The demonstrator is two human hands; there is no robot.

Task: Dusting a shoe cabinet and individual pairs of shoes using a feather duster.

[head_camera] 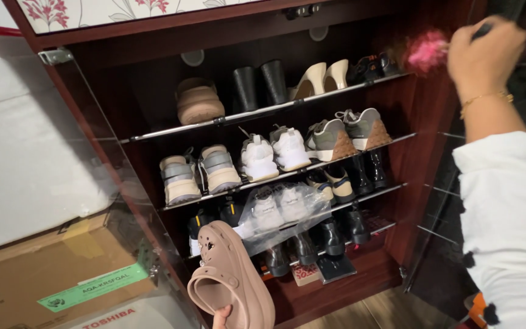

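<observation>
Head view, looking down into a dark red shoe cabinet (409,116) with its doors swung open. Down at six o'clock, left hand (221,317) barely in frame, only fingertips showing, pinching the lower edge of a tan foam clog (229,280); closed on it, though the grip itself sits mostly out of shot. Clog hanging sole-side toward the shelves, toe up, strap end down, in front of the bottom rows. Judging by the thick moulded body and vent holes: light, springy, a bit bendy at the heel strap, not fragile, matte enough not to slip. Best hold likely the heel rim or the strap, where fingers can hook through.

Up at one o'clock, right hand (485,52) blurred, wrapped around a dark handle; pink fluffy duster (427,50) at the end of it, brushing near the right end of the top shelf (263,111). Soft head, featherweight by the look, handle the only sensible place to grip. Gold bracelet on the wrist, white sleeve with black dots below.

Shelves, top to bottom: a matching tan clog, black boots, cream heels; then sneakers in grey and white; then a pair of white shoes in a clear plastic bag (284,210) at centre. Cardboard box (50,268) at eight o'clock.
</observation>
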